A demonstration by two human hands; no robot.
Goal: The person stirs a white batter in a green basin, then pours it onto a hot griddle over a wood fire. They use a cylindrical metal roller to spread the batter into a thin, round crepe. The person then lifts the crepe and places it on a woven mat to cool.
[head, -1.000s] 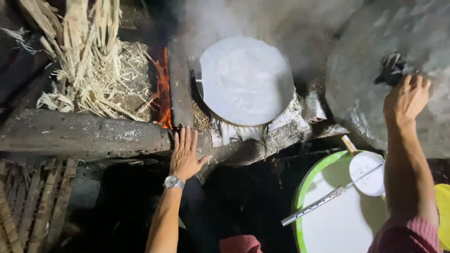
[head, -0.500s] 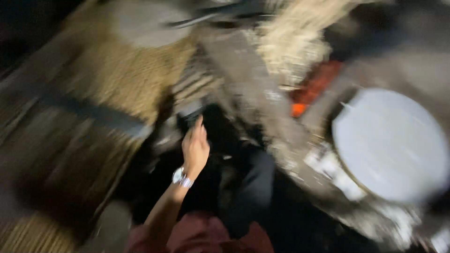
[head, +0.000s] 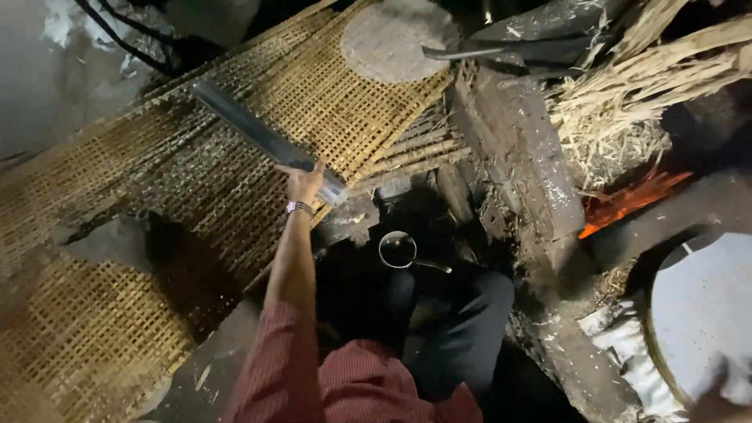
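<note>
Metal tube [head: 262, 139]: long, stiff, likely light and slick; lies on woven bamboo rack [head: 157, 196], centre-left. Left hand [head: 301, 184] grips its lower end. Right hand unseen.

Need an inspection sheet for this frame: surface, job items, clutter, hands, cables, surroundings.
Surface: woven bamboo rack, slanted, with a gap in the weave near its middle.
Job's things: long grey tube lying across the rack; round pale sheet lying flat on the rack's far end.
Clutter: small round metal ladle below the rack's edge; dry stalks piled by the fire.
Hands: left hand at the near end of the tube, touching it; grip cannot be told. Right hand only a dark blur at the frame's corner.
Cables: nothing seen.
Surroundings: cloth-covered round steamer top at the right; rough ash-dusted hearth block; dim light.
</note>
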